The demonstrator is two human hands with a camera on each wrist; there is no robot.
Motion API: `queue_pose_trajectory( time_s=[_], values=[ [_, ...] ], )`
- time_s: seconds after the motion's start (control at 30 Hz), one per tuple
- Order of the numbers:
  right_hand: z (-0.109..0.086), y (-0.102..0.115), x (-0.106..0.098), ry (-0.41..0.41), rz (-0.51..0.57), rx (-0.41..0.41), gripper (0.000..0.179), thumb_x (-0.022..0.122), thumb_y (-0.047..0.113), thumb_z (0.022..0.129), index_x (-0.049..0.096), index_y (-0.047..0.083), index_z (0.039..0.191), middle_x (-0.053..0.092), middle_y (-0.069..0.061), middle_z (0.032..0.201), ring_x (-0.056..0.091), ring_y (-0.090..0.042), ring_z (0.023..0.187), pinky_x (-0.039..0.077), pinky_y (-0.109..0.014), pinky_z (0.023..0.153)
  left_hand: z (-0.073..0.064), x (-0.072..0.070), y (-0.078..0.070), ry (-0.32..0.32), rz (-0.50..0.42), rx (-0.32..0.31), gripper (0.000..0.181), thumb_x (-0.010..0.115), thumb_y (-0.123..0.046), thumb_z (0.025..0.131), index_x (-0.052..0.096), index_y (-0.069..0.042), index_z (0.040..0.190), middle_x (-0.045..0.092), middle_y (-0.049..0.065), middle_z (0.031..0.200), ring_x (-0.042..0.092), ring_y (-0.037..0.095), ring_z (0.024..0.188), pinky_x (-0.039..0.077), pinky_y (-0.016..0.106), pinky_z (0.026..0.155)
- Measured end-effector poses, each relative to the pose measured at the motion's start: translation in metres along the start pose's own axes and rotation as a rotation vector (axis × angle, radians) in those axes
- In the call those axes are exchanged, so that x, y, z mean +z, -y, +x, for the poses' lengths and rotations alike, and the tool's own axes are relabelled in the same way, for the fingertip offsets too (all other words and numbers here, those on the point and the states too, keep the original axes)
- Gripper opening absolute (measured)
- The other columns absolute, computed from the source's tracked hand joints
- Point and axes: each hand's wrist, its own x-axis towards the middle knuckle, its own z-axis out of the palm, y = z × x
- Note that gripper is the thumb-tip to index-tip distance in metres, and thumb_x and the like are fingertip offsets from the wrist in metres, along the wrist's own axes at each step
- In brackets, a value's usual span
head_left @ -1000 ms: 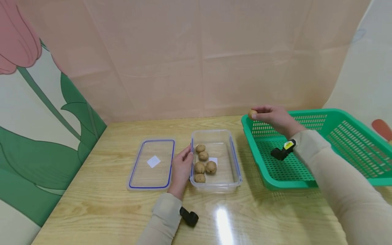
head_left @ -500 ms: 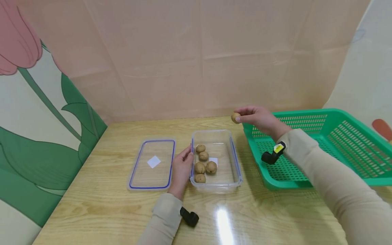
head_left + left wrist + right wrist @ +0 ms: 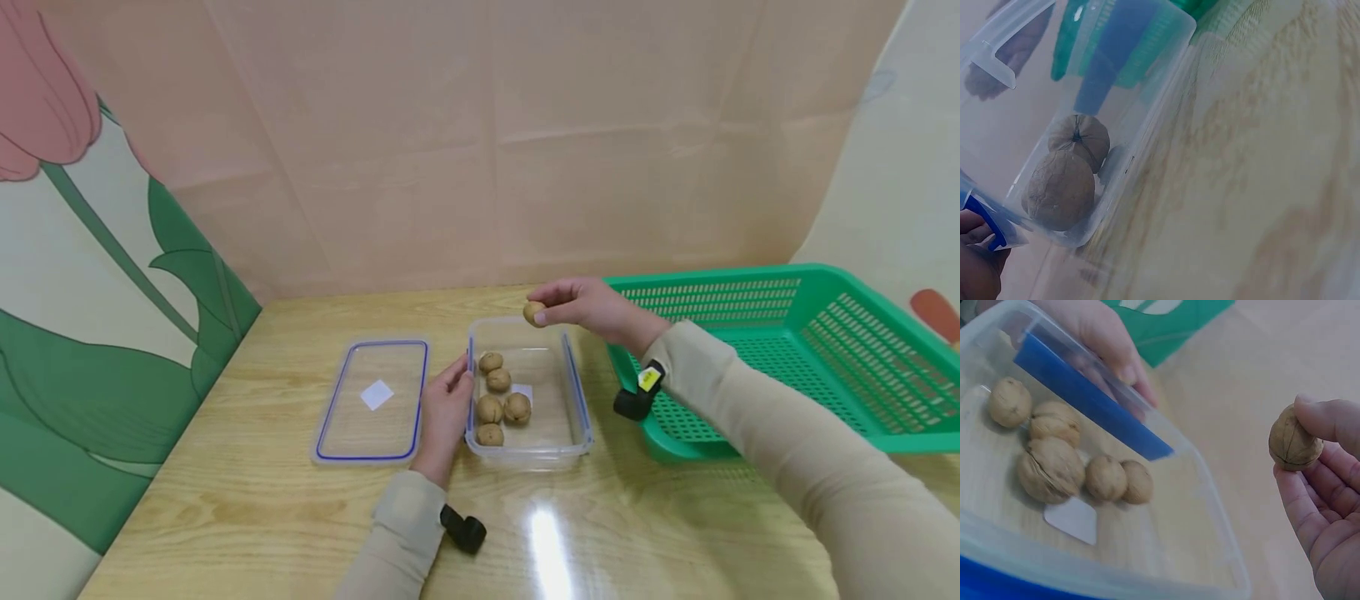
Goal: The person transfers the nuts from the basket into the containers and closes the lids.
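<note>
My right hand (image 3: 592,311) pinches a walnut (image 3: 533,313) between thumb and fingertips, over the far right rim of a clear plastic food container (image 3: 555,421). The right wrist view shows this walnut (image 3: 1294,439) up close, apart from the container. Inside the container several walnuts (image 3: 490,409) lie along its left side, beside a small white paper square (image 3: 1072,519). My left hand (image 3: 444,412) holds the container's left side, its fingers at the blue-edged locking flap (image 3: 988,219). Part of that hand is hidden behind the flap in the right wrist view.
To the left lies the container's lid (image 3: 375,437) with a blue seal and a white paper square. A large green plastic basket (image 3: 720,450) stands on the right, under my right forearm. The wooden table (image 3: 247,500) meets a covered wall behind.
My right hand has carried the walnut leftward and slightly down, from the green basket's rim to the container's far right rim. The left hand and the container have stayed put.
</note>
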Motion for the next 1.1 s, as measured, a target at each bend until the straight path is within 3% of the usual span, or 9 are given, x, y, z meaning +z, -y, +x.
queue_pose_trajectory(
  time_s=[0.2, 0.63, 0.87, 1.1],
  values=[
    [0.005, 0.001, 0.016, 0.046, -0.046, -0.003, 0.045, 0.069, 0.018, 0.082, 0.055, 0.001, 0.122, 0.066, -0.002, 0.103, 0.058, -0.016, 0.099, 0.042, -0.040, 0.098, 0.001, 0.000, 0.000, -0.003, -0.003, 0.012, 0.032, 0.057, -0.015, 0.088, 0.063, -0.013, 0.119, 0.062, 0.005, 0.121, 0.059, 0.018, 0.106, 0.051, 0.031, 0.088],
    [0.014, 0.001, 0.046, 0.142, -0.135, 0.097, 0.041, 0.072, 0.013, 0.079, 0.060, 0.002, 0.116, 0.065, -0.007, 0.108, 0.058, -0.020, 0.101, 0.045, -0.037, 0.094, 0.003, 0.000, 0.002, -0.001, 0.007, 0.015, 0.031, 0.057, -0.016, 0.088, 0.063, -0.014, 0.119, 0.063, 0.005, 0.119, 0.060, 0.017, 0.104, 0.051, 0.031, 0.087],
    [0.019, -0.001, 0.057, 0.248, -0.285, 0.101, 0.036, 0.073, 0.012, 0.077, 0.063, 0.002, 0.110, 0.066, -0.004, 0.097, 0.060, -0.014, 0.088, 0.050, -0.029, 0.082, 0.004, -0.001, 0.001, 0.007, 0.000, 0.028, 0.032, 0.057, -0.015, 0.088, 0.063, -0.013, 0.119, 0.063, 0.005, 0.120, 0.060, 0.017, 0.103, 0.051, 0.031, 0.086],
    [0.021, -0.008, 0.065, 0.276, -0.390, 0.074, 0.033, 0.074, 0.005, 0.073, 0.065, -0.003, 0.103, 0.068, -0.004, 0.086, 0.059, -0.010, 0.077, 0.050, -0.023, 0.073, 0.003, -0.001, 0.001, 0.006, 0.004, 0.014, 0.032, 0.057, -0.014, 0.087, 0.063, -0.013, 0.119, 0.063, 0.005, 0.119, 0.060, 0.016, 0.101, 0.052, 0.029, 0.084]
  ],
)
